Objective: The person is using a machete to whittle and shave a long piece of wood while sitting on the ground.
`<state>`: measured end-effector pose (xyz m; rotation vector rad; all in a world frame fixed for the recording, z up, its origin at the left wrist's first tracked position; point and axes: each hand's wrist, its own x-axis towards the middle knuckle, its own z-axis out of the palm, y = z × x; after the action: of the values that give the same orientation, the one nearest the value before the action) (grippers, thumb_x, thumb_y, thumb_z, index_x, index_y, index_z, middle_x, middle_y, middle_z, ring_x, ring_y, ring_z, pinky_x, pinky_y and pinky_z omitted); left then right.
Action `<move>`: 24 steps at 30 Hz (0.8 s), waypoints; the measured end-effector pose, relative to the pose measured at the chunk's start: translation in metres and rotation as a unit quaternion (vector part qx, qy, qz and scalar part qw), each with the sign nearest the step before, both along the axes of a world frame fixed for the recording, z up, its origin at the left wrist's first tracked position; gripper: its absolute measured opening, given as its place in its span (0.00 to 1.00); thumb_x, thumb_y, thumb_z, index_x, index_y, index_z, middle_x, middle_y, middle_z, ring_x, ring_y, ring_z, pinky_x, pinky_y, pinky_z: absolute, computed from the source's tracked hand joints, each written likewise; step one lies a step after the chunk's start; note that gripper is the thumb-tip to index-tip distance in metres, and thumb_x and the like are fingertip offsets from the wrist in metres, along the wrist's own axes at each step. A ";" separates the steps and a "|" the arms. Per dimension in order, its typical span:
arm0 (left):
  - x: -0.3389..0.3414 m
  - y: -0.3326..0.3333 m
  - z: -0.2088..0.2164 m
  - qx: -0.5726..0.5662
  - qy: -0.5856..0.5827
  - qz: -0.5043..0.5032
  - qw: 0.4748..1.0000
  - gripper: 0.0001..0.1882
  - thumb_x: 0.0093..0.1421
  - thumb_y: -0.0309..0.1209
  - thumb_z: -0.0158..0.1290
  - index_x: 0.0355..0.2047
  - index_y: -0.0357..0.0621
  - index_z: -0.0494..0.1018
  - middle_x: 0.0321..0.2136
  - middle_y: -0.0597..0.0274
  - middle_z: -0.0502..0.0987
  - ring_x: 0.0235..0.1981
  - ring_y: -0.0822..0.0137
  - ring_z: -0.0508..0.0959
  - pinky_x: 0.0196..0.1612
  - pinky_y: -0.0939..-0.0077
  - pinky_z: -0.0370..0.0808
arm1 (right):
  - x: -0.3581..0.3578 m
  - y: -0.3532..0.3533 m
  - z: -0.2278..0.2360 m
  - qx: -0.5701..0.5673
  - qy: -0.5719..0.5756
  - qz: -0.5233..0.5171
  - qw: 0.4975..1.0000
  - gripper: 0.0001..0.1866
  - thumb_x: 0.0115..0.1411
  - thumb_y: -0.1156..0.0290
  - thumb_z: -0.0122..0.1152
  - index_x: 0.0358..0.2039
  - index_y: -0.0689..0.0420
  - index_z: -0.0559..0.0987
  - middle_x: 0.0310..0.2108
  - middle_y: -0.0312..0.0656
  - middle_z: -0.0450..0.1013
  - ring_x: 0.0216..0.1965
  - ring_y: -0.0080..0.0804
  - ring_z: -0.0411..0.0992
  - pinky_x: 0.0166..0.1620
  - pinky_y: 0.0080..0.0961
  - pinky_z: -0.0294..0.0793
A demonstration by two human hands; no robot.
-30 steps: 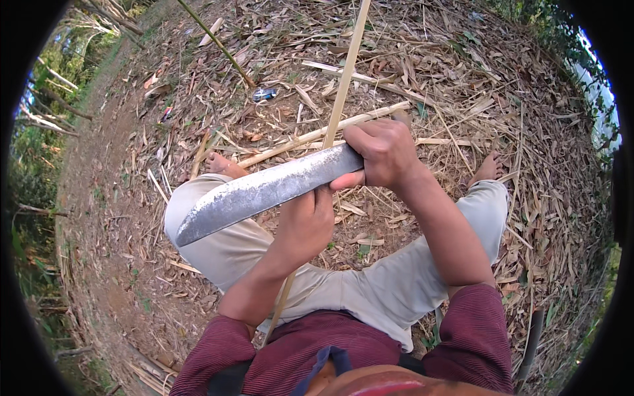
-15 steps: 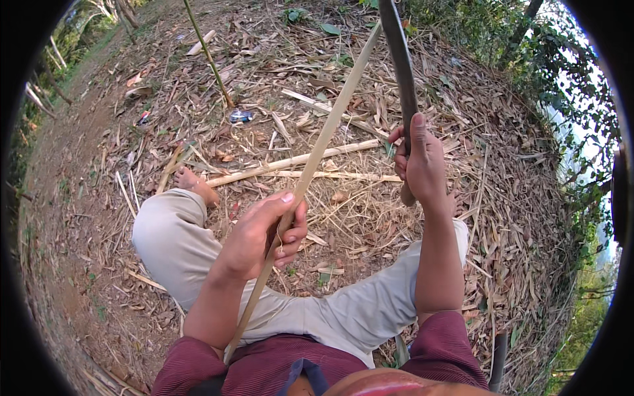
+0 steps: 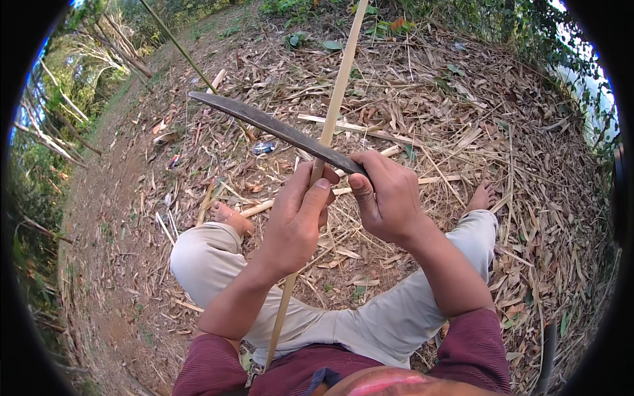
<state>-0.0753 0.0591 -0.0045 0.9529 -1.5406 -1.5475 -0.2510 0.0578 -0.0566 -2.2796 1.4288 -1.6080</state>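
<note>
Grip of the left hand [image 3: 297, 214] is wrapped around a long pale wooden strip [image 3: 342, 79], with the thumb lying along it. Grip of the right hand [image 3: 389, 198] is clenched on a large knife [image 3: 264, 125], the handle mostly hidden inside the fist. Its dark blade slants across the strip just beyond the left hand, with the tip toward the far left of the ground [image 3: 528, 264]; whether metal and wood touch, I cannot tell. Upward, the strip runs out of view over the far edge of the ground, and its near part slopes down past the left forearm to the maroon shirt [image 3: 314, 360]. Both hands are above the ground, between the knees of the light trousers [image 3: 376, 310]. Bare feet stand wide apart, the left foot [image 3: 231, 216] beside a pale pole [image 3: 257, 208] that lies partly behind the hands, the right foot [image 3: 482, 197] among dry leaves [image 3: 528, 224]. Beyond the left foot lies a small blue can [image 3: 264, 148], near the lower end of a slanting green stem [image 3: 178, 49].
</note>
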 end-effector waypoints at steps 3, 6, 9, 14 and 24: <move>-0.004 0.008 -0.001 -0.033 -0.040 -0.023 0.998 0.09 0.67 0.29 0.42 0.44 0.38 0.67 0.28 0.69 0.66 0.25 0.80 0.65 0.28 0.82 0.64 | -0.004 0.001 0.000 -0.007 -0.012 -0.009 1.000 0.26 0.63 0.45 0.53 0.31 0.60 0.74 0.21 0.45 0.71 0.22 0.44 0.72 0.26 0.36 0.69; -0.007 0.016 -0.008 -0.036 -0.049 -0.062 0.996 0.12 0.65 0.27 0.43 0.48 0.36 0.65 0.32 0.64 0.67 0.32 0.75 0.66 0.37 0.77 0.66 | -0.009 0.002 -0.002 -0.002 0.016 -0.019 1.000 0.31 0.60 0.38 0.52 0.24 0.58 0.73 0.15 0.43 0.68 0.18 0.44 0.71 0.23 0.37 0.69; -0.012 0.024 -0.013 -0.068 -0.061 -0.064 0.994 0.14 0.65 0.27 0.43 0.50 0.35 0.62 0.35 0.61 0.66 0.35 0.72 0.67 0.40 0.73 0.66 | -0.005 0.002 -0.001 -0.007 0.013 0.003 1.000 0.30 0.60 0.39 0.54 0.22 0.58 0.73 0.14 0.43 0.68 0.17 0.44 0.72 0.22 0.37 0.69; -0.015 0.021 -0.024 -0.257 -0.126 -0.037 0.958 0.14 0.67 0.28 0.42 0.51 0.35 0.64 0.31 0.65 0.67 0.28 0.75 0.66 0.34 0.78 0.64 | -0.004 -0.011 -0.008 -0.040 -0.004 0.018 0.999 0.24 0.62 0.49 0.52 0.18 0.55 0.73 0.12 0.42 0.67 0.15 0.44 0.70 0.21 0.37 0.69; -0.019 0.025 -0.023 -0.218 -0.138 -0.028 0.966 0.14 0.70 0.32 0.46 0.47 0.32 0.67 0.27 0.61 0.70 0.27 0.72 0.69 0.32 0.75 0.66 | -0.015 -0.025 -0.009 -0.114 0.011 -0.004 0.993 0.14 0.55 0.63 0.46 0.16 0.54 0.69 0.11 0.42 0.64 0.12 0.44 0.65 0.22 0.38 0.67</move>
<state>-0.0940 0.0840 -0.0275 0.8969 -2.0126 -1.0691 -0.2661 0.0331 -0.0658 -2.4182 1.3225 -1.8427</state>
